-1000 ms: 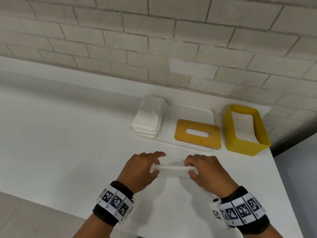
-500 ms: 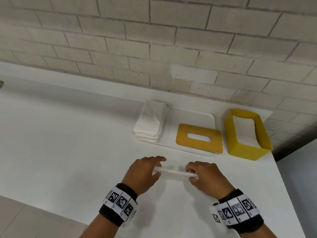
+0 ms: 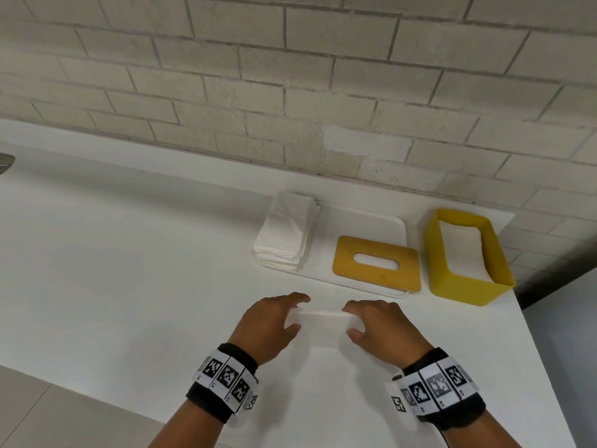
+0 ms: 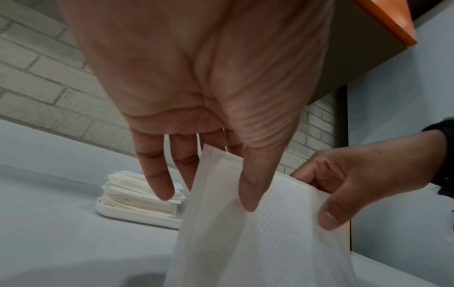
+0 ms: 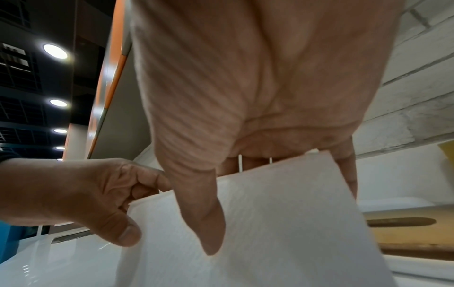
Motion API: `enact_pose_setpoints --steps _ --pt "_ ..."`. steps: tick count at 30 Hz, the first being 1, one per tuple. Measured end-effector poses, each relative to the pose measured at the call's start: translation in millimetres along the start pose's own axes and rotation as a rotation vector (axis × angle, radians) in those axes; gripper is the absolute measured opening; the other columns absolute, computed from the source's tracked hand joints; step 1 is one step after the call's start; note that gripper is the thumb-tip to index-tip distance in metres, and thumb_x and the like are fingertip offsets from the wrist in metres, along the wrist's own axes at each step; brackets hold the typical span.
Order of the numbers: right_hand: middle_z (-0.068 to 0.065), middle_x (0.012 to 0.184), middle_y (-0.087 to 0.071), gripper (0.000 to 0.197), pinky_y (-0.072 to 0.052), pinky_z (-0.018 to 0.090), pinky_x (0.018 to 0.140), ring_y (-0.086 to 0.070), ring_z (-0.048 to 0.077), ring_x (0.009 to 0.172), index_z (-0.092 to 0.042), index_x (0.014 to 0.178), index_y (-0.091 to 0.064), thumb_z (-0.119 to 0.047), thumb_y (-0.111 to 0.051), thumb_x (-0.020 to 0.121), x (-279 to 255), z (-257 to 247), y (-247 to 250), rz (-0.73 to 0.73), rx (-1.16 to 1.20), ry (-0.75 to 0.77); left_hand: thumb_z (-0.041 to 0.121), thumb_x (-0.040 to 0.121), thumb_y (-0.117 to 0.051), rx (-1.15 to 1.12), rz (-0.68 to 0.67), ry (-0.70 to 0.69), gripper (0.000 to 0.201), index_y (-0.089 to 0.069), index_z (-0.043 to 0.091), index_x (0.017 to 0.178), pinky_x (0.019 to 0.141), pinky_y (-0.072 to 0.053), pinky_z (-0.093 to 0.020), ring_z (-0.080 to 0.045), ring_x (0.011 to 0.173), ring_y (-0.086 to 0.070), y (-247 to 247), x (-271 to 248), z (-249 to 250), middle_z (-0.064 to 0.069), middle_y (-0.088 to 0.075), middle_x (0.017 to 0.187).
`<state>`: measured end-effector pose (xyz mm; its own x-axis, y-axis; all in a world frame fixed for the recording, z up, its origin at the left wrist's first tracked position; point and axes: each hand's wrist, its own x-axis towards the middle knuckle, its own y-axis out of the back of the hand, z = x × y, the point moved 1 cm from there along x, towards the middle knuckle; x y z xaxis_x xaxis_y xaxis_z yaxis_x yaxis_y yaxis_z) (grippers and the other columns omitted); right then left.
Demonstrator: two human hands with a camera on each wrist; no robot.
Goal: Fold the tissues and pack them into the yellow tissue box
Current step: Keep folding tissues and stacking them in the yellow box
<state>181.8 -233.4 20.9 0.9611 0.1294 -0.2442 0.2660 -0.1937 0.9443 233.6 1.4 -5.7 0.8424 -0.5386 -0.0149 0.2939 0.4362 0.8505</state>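
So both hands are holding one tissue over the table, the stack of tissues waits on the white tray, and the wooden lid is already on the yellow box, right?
Not quite: the wooden lid is off the yellow box, lying on the white tray beside the stack of tissues; the head view shows the box open. The rest holds: the left hand and right hand pinch one tissue over the table.

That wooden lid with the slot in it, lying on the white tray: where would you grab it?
Probably by its near long edge, coming from the front. The lid lies flat on the tray, its near edge overhanging the tray's rim, so fingers could slip under there. The yellow box crowds its right end.
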Motion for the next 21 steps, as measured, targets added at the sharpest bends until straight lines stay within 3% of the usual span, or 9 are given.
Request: enact_pose_setpoints --steps 7,10,13,15,16,18,21 --pt "-0.003 0.114 -0.067 0.028 -0.048 0.033 0.082 -0.062 0.022 0.105 -0.028 0.124 -0.06 -0.03 -0.052 0.098 12.5 -28.4 1.0 0.015 -0.029 0.088 0.025 0.095 -0.066 -0.018 0.037 -0.018 0.048 -0.054 0.042 0.138 0.097 -0.052 -0.029 -0.01 0.113 -0.065 -5.4 -1.7 4.4 0.012 -0.07 0.124" --pt "-0.003 0.108 -0.069 0.025 -0.052 0.035 0.08 -0.064 0.021 0.1 -0.028 0.119 -0.064 -0.026 -0.051 0.098 14.0 -35.1 -1.8 0.041 0.048 0.1 0.026 0.093 -0.07 -0.111 0.115 -0.051 0.061 -0.045 0.05 0.143 0.097 -0.052 -0.03 -0.005 0.109 -0.062 -3.7 -4.3 6.8 0.016 -0.069 0.118" --pt "-0.01 0.096 -0.072 0.014 -0.055 0.032 0.082 -0.066 0.008 0.092 -0.029 0.105 -0.068 -0.026 -0.058 0.095 8.3 -30.4 4.4 0.152 0.342 0.08 0.033 0.085 -0.08 -0.385 0.277 0.024 0.094 -0.021 0.054 0.154 0.101 -0.042 -0.013 0.009 0.123 -0.049 2.2 -10.9 7.6 0.028 -0.053 0.134" --pt "-0.013 0.097 -0.074 0.011 -0.055 0.023 0.085 -0.067 0.001 0.093 -0.026 0.104 -0.071 -0.025 -0.065 0.095 0.2 -29.3 12.4 0.261 0.647 0.043 0.036 0.078 -0.086 -0.716 0.296 0.12 0.109 -0.013 0.049 0.158 0.107 -0.042 -0.015 0.009 0.13 -0.049 2.4 -16.1 10.1 0.026 -0.047 0.144" --pt "-0.013 0.1 -0.075 0.012 -0.055 0.023 0.086 -0.068 0.001 0.095 -0.025 0.105 -0.072 -0.023 -0.067 0.095 -4.1 -31.5 16.5 0.29 0.79 0.02 0.036 0.077 -0.085 -0.908 0.262 0.153 0.107 -0.016 0.046 0.158 0.11 -0.045 -0.023 0.003 0.13 -0.054 1.8 -17.5 13.8 0.019 -0.051 0.146" --pt "-0.012 0.107 -0.076 0.02 -0.057 0.029 0.09 -0.071 0.005 0.1 -0.026 0.114 -0.072 -0.02 -0.066 0.097 -9.4 -38.0 20.0 0.306 1.008 -0.004 0.032 0.083 -0.077 -1.148 0.163 0.175 0.079 -0.038 0.031 0.152 0.109 -0.051 -0.037 -0.011 0.126 -0.063 -2.0 -18.0 24.5 0.003 -0.063 0.141" --pt "-0.012 0.11 -0.076 0.025 -0.058 0.033 0.091 -0.071 0.008 0.104 -0.029 0.119 -0.069 -0.016 -0.062 0.099 -10.2 -46.0 15.1 0.378 1.149 -0.047 0.026 0.099 -0.061 -1.003 0.213 0.171 0.033 -0.06 0.03 0.131 0.1 -0.056 -0.036 -0.014 0.116 -0.069 -8.3 -13.9 44.1 0.008 -0.074 0.123"
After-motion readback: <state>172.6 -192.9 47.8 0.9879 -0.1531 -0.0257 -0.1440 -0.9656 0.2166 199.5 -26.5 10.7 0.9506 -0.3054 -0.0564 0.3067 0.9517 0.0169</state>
